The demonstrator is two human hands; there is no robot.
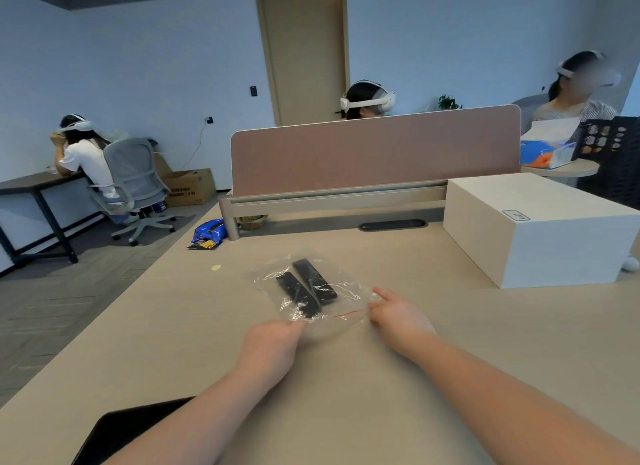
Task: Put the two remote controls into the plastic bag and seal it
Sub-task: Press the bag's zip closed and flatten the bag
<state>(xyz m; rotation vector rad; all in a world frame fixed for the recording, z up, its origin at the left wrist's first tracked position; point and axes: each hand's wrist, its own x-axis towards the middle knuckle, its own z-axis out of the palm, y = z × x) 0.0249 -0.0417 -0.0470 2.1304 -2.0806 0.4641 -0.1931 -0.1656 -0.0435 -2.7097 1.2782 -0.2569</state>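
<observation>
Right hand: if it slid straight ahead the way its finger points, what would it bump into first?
Probably the plastic bag: the right hand points up-left, at the bag's near corner by the red seal line. Beyond that lie the two remote controls.

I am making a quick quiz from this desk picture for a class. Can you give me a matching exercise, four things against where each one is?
Things:
1. remote controls
2. white box
3. blue packet
4. right hand

Places:
A. at the far left edge of the desk, near the divider's post
B. at the bag's red seal strip, on its right end
C. inside the clear plastic bag, side by side
D. on the desk's right side, beyond the hands

Pairs: 1-C, 2-D, 3-A, 4-B
</observation>
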